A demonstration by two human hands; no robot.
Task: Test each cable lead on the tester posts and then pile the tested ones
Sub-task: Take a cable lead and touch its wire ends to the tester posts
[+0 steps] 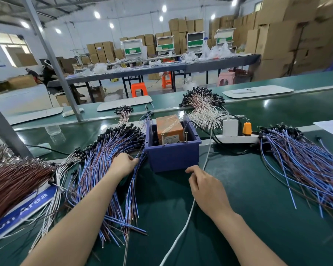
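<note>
- Fingers of my left hand (126, 162) curl into the right edge of the heap of thin blue and brown cable leads (104, 169). They pinch a strand or two there; how many I cannot tell.
- My right hand (204, 187) hovers before the blue plastic bin (172, 158), fingers loosely bent and gripping nothing I can see. A white cord (183, 227) runs beneath it.
- The leads lie lengthwise away from me, black-capped ends far, bare tips near.
- Two upright metal screw posts (162, 140) stand on the orange box tester (169, 127) inside the bin, just right of and beyond my left fingertips (136, 160).
- So I judge the picked lead must swing rightward and up over the bin's near wall.
- My left hand is nearer the supply. My right is nearer the posts and the second spread of leads (300, 166), well off to the right on the green bench mat (238, 208), which is probably the tested pile.
</note>
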